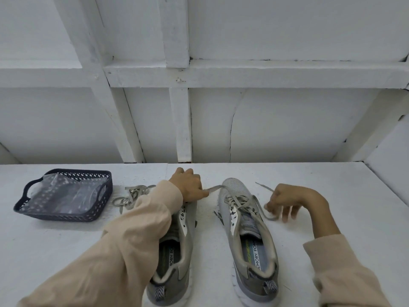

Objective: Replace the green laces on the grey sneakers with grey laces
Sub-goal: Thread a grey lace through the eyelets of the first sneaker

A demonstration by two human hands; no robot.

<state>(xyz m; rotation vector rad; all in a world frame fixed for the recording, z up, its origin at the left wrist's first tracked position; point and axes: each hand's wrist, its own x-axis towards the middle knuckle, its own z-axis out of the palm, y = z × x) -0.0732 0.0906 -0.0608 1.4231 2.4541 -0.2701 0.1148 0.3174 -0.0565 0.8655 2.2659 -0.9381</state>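
Two grey sneakers stand side by side on the white table, toes pointing away from me. The right sneaker [247, 235] has a pale grey lace [241, 201] threaded through its front eyelets. My left hand [188, 185] pinches one end of that lace, drawn out to the left of the toe. My right hand [285, 201] grips the other end, which sticks up past my fist. The left sneaker [177, 251] lies partly under my left sleeve; its eyelets show no lace.
A dark blue perforated basket [66, 196] holding a clear plastic bag sits at the left. A loose pile of pale laces [132, 196] lies between the basket and my left arm. A white framed wall rises behind the table.
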